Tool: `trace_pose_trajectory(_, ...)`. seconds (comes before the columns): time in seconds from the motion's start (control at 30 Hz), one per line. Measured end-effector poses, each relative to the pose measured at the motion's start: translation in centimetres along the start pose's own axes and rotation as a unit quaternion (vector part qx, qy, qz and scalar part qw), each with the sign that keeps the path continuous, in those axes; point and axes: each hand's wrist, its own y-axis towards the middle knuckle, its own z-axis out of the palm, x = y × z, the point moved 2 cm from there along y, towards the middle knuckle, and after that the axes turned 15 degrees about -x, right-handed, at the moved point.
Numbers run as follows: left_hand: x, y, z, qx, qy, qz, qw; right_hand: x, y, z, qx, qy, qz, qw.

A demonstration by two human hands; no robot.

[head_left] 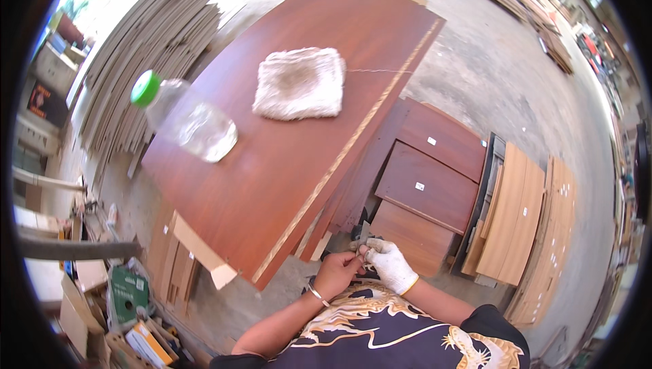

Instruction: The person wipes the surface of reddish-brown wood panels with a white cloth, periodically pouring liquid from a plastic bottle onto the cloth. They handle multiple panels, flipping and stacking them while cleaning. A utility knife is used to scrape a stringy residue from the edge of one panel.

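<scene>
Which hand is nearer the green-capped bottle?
Left. The left hand is below and right of the bottle in the picture; the right hand sits farther right.

1. Slants in from the lower left with the left forearm (282, 321)!
2. Mirrors that from the lower right with the right forearm (441, 302).
3. Goes bare on the left hand (337, 274), holds its fingers bent inward.
4. Goes white-gloved on the right hand (390, 264), holds those fingers curled too.
5. Has both close together, right in front of the torso (380, 325)!
</scene>
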Motion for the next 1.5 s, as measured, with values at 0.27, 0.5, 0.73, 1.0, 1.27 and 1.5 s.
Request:
trace_pose_trajectory(0.27, -13.4, -3.3, -0.9, 0.221, 0.097, 0.117, 0.963, 17.9, 8.5, -11.3, -0.08, 0.186, -0.239, 0.95)
trace_pose_trajectory(0.5, -27.3, 2.9, -2.7, -0.044, 0.359, 0.497, 0.789, 39.3, 25.1, -25.8, -0.262, -0.065, -0.309, 0.912)
trace_pose_trajectory(0.73, -33.7, 16.4, 2.3, -0.043, 0.498, 0.506, 0.702, 47.7, 33.6, -28.8, -0.278, -0.24, -0.316, 0.875)
trace_pose_trajectory(1.0, -35.3, 23.0, 1.0, -0.245, 0.59, 0.38, 0.669, 49.3, 34.1, -27.3, -0.287, -0.46, -0.391, 0.744)
trace_pose_trajectory(1.27, -35.1, 25.2, 0.6, -0.331, 0.586, 0.325, 0.665, 47.2, 30.4, -24.5, -0.279, -0.517, -0.381, 0.714)
trace_pose_trajectory(1.5, -35.1, 25.5, 0.5, -0.338, 0.576, 0.337, 0.663, 44.5, 28.6, -22.6, -0.254, -0.515, -0.439, 0.691)
